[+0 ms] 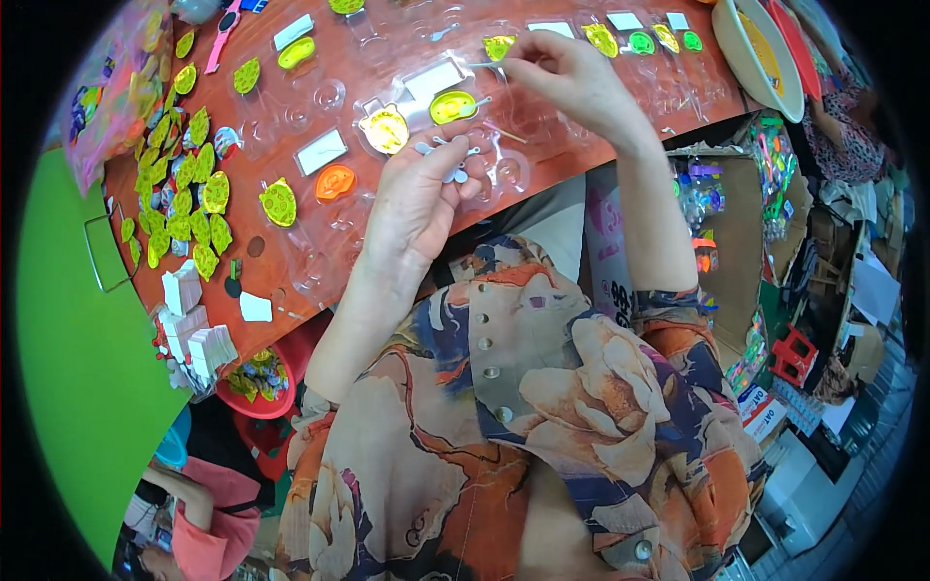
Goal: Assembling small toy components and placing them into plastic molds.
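My left hand (417, 203) is palm up, its fingers curled round several small pale blue-grey plastic spoons (453, 172). Between thumb and fingertips, my right hand (581, 82) pinches a single thin pale spoon (482, 65), held above the clear plastic trays. Just beyond my left hand lies a clear tray with a yellow oval dish (448, 104), a white card (434, 79) and a shiny yellow packet (385, 131). Another pale spoon (467, 111) rests across the yellow dish. To the left, an orange oval dish (334, 182) sits below a white card (321, 152).
Yellow-green patterned packets (181, 198) are heaped on the table's left. White card stacks (184, 310) stand at its near-left corner, above a red basin (260, 385). A cream basin (733, 48) is at the far right. Other people sit at both sides.
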### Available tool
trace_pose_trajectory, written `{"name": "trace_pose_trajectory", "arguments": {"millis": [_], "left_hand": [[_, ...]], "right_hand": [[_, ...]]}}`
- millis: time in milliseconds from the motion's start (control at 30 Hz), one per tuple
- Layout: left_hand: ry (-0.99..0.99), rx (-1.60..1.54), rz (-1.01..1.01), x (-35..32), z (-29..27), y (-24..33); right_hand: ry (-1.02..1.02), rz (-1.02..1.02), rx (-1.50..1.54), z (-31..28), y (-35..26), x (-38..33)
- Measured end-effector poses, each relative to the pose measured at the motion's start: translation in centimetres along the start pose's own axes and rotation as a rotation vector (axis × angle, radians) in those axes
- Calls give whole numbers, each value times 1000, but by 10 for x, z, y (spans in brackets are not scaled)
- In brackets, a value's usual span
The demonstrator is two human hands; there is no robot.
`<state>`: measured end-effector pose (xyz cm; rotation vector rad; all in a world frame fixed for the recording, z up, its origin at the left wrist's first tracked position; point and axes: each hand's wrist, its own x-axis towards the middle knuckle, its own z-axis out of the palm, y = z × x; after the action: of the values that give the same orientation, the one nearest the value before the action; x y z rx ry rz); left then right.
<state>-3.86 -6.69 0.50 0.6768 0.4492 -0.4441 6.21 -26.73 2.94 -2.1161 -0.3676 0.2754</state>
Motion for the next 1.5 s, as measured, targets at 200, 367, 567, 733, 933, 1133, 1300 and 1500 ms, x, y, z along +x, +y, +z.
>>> {"name": "trace_pose_trajectory", "arguments": {"millis": [200, 367, 567, 733, 933, 1133, 1300, 1500], "left_hand": [[-4, -12, -3, 0, 2, 0], [4, -53, 15, -4, -5, 6], [7, -49, 13, -1, -12, 8], [12, -42, -1, 2, -10, 8], [5, -29, 3, 1, -12, 6], [23, -95, 17, -4, -7, 10], [-27, -73, 18, 5, 12, 6], [-165, 45, 73, 29, 34, 0]], "right_hand": [[-9, -151, -212, 30, -5, 21], [66, -211, -411, 27, 3, 18], [3, -144, -640, 31, -12, -8], [56, -144, -611, 36, -5, -9], [2, -126, -454, 24, 0, -12], [223, 158, -238, -22, 17, 3], [342, 103, -187, -48, 66, 22], [241, -5, -13, -42, 42, -1]]}}
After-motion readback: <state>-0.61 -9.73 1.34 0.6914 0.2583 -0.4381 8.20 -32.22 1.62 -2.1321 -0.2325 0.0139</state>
